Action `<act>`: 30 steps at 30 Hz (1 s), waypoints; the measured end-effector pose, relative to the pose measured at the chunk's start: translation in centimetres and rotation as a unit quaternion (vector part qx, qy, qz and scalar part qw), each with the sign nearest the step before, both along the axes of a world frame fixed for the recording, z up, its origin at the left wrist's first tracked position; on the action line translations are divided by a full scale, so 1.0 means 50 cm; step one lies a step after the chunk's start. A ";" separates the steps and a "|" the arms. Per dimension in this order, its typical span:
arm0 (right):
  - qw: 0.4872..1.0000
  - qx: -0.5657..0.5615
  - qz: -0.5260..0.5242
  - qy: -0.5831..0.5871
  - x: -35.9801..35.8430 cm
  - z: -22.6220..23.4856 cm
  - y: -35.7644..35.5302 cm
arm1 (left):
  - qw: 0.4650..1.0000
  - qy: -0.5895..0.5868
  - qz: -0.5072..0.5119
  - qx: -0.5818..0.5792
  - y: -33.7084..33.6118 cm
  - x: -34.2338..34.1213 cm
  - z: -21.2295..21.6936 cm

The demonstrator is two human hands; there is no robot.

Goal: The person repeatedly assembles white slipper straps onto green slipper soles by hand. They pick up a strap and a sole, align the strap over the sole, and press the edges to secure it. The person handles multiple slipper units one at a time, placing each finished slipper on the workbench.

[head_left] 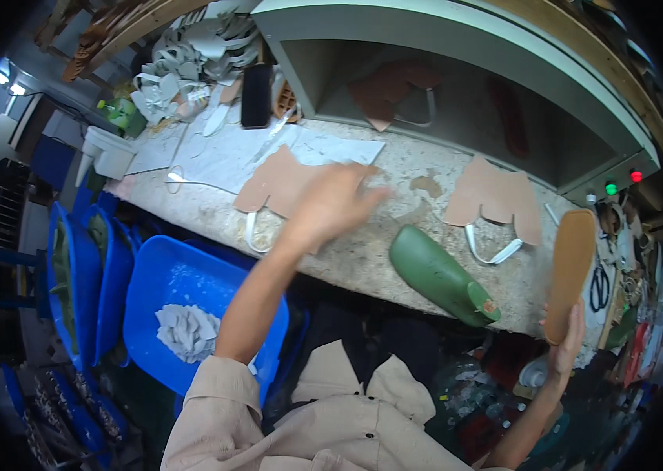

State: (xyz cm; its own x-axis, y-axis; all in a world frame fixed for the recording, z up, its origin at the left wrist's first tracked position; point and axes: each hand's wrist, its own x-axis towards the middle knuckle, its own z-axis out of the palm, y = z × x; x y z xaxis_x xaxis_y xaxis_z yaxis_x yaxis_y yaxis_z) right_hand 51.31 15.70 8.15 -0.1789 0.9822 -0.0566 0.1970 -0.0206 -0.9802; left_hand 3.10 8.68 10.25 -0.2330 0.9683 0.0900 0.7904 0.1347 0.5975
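Note:
My right hand (569, 339) grips a tan shoe sole (572, 271) by its lower end and holds it upright at the bench's right edge. Blurred by motion, my left hand (341, 200) passes over a pinkish-tan shoe upper (275, 182) with a white strap; thumb and fingers look apart, with nothing seen between them. Between my hands a green shoe last (443, 275) lies on its side near the front edge. A second shoe upper (496, 200), also with a white strap, lies flat behind the last.
A grey machine (288, 74) with a dark opening stands at the back; a green light (611, 189) and a red light are on its right. Grey scraps (178, 67) and a phone (256, 96) are back left. A blue basin (143, 314) stands below the bench; scissors (599, 289) hang right.

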 end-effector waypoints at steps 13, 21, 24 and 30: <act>0.998 -0.038 0.014 0.048 -0.049 -0.002 -0.015 | 0.975 0.099 0.159 -0.120 -0.142 -0.302 -0.044; 0.996 -0.051 0.003 0.067 -0.023 -0.009 -0.021 | 0.926 -0.368 0.066 -0.050 -0.053 -0.235 0.053; 0.995 -0.056 0.004 0.079 -0.030 -0.015 -0.017 | 0.903 -0.426 0.040 0.037 0.085 -0.205 0.029; 0.994 -0.072 0.019 0.083 -0.050 0.001 -0.016 | 0.945 -0.272 0.164 0.081 0.282 -0.165 -0.032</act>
